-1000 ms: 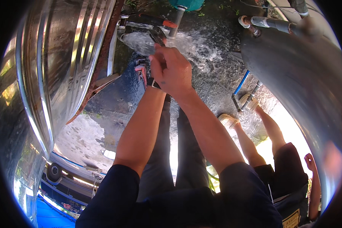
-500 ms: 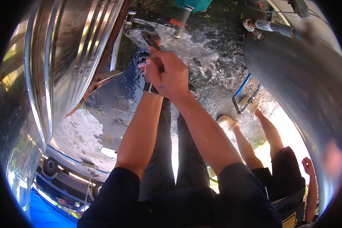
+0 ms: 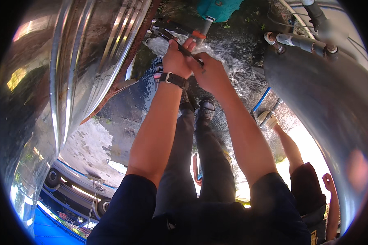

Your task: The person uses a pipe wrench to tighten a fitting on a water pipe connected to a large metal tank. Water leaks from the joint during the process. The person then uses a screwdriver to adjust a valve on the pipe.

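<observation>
Head view, upper centre of the frame: dark, slim, long-shafted tool [image 3: 183, 50], slanting from upper left to lower right. Blackish, with pale glints along the edges; exact kind hard to make out. Seen against splashing water [image 3: 239, 67], spanning left hand [image 3: 176, 62] and right hand [image 3: 210, 75].

With the left, wrapped around the shaft, thumb on the near side, fingertips [image 3: 189, 42] showing past the far side. With the right, bent against the tool's lower end, just beside the left; cannot tell whether closed on it. Forearms [image 3: 153, 126] reaching up from dark sleeves [image 3: 124, 204] at the lower edge, converging at upper centre. Black strap [image 3: 176, 80] on the left wrist.

Just beyond the tool, toward the top edge: dark bar with orange end [image 3: 198, 34], near a grey pipe [image 3: 207, 27] under teal housing [image 3: 221, 10]. Along the left: shiny ribbed metal surface [image 3: 81, 69]. Along the right: grey rounded tank [image 3: 319, 85], with pipe fittings [image 3: 292, 39] at upper right. Right of centre: blue pipe [image 3: 261, 99], then another person's leg [image 3: 289, 147]. Lower left: vehicle wheel [image 3: 52, 177], blue sheet [image 3: 53, 230].

Markings: yellow patch [image 3: 313, 237] at lower right, cut off by the frame, too small to read.
</observation>
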### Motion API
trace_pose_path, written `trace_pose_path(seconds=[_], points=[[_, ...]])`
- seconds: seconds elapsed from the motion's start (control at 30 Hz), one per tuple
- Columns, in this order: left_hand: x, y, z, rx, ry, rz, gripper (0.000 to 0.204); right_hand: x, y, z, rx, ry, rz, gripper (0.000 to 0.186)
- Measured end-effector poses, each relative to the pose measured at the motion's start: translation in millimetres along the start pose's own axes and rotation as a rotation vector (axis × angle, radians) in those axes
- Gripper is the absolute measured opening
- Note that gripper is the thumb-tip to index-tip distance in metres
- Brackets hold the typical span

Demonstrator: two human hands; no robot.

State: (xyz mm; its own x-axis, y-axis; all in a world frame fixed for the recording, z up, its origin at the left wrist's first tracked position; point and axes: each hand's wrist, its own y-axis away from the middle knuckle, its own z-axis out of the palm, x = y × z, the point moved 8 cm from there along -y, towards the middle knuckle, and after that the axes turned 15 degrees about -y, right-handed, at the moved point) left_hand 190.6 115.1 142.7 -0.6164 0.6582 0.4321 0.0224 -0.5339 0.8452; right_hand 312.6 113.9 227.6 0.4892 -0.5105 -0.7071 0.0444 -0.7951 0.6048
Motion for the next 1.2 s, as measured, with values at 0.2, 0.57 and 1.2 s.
trace_pose_path(seconds=[0.2, 0.57, 1.2], points=[[30.4, -76.7, -29.8, -0.090, -0.055, -0.092, 0.038, 8.1, -64.0, 12.0, 0.034, 0.199, -0.127, 0.057], [83.8, -91.6, -10.2, 0.126, 0.113, 0.020, 0.034, 46.8, -136.8, 47.7, -0.060, 0.080, -0.301, 0.059], [93.2, -196.1, -95.1, 0.181, 0.031, 0.039, 0.040, 43.0, -120.1, 52.8, -0.008, 0.298, -0.583, 0.032]])
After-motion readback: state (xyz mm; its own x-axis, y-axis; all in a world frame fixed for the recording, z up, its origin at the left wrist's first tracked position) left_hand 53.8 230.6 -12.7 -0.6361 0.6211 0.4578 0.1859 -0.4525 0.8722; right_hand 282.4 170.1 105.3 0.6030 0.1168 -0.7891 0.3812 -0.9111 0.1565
